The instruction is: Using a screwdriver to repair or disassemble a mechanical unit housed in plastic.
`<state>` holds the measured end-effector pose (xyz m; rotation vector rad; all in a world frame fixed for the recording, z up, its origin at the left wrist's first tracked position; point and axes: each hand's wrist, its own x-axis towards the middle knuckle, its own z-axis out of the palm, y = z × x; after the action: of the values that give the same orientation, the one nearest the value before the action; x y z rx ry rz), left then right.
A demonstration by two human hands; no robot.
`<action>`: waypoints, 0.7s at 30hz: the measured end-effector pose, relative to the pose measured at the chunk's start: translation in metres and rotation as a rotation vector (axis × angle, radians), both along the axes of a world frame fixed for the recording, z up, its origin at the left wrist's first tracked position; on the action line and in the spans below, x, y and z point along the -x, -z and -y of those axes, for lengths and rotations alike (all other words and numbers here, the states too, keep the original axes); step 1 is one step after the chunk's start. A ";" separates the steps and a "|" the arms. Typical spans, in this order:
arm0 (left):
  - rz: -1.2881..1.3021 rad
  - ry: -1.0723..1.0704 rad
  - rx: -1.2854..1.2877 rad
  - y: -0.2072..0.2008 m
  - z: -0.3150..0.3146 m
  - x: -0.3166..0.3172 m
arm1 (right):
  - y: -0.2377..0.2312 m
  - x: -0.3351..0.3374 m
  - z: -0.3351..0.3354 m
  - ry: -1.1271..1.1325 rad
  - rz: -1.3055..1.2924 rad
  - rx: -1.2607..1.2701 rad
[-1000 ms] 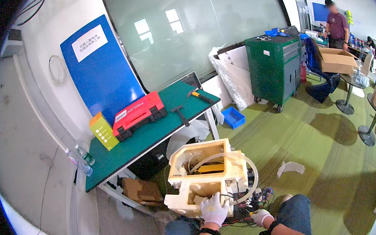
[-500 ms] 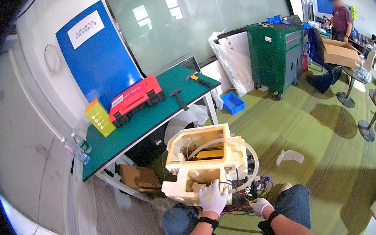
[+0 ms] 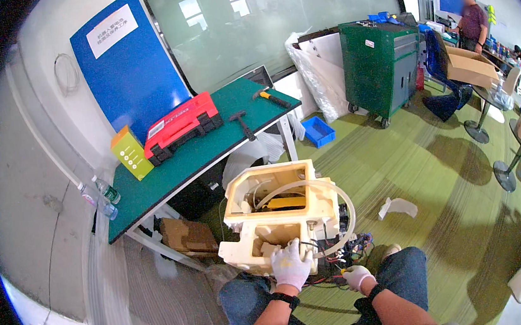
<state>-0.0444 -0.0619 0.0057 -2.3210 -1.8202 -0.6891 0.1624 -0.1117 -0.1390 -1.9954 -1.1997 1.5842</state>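
A cream plastic housing (image 3: pixel 235 253) with two open compartments stands on the floor before my knees. My left hand (image 3: pixel 293 265), in a white glove, lies over its near wall, the fingers hooked on the rim beside a dark cable. Gloved too, my right hand (image 3: pixel 358 278) is closed around a small yellow-handled screwdriver (image 3: pixel 343 271); its tip points into a bundle of wires (image 3: pixel 359 242) and dark parts at the housing's right side. A clear hose (image 3: pixel 349 207) arches from the far compartment down to that side. A yellow piece (image 3: pixel 287 203) shows inside the far compartment.
On the left, a green-topped table (image 3: pixel 193 160) bears a red toolbox (image 3: pixel 182 126), two hammers (image 3: pixel 242 125), a yellow-green box (image 3: pixel 132 153) and bottles (image 3: pixel 106 190). A blue bin (image 3: pixel 319 131), a white curved piece (image 3: pixel 398 207) and a green cabinet (image 3: pixel 373 74) stand beyond. Far right, a person (image 3: pixel 472 21) is standing.
The view has shifted slightly, so the table and housing sit a little higher and further left. Both hands keep nearly the same places at the housing and wires.
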 end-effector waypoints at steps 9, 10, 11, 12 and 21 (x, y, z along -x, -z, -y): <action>0.026 -0.020 0.082 -0.011 -0.001 -0.003 | 0.036 -0.005 -0.002 -0.004 0.029 -0.113; 0.009 -0.025 0.142 -0.014 0.001 -0.002 | 0.036 -0.003 -0.004 0.022 0.000 -0.143; 0.024 -0.034 0.136 -0.011 0.001 0.002 | 0.016 0.001 -0.005 -0.001 0.041 -0.128; 0.043 -0.029 0.127 -0.013 0.001 0.001 | -0.009 0.005 -0.002 0.137 -0.047 -0.070; 0.038 -0.025 0.137 -0.009 0.003 0.001 | 0.008 0.002 0.004 0.137 -0.048 -0.176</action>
<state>-0.0458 -0.0652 0.0144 -2.3798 -1.9679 -0.6275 0.1601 -0.1152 -0.1466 -1.8744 -1.1179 1.4019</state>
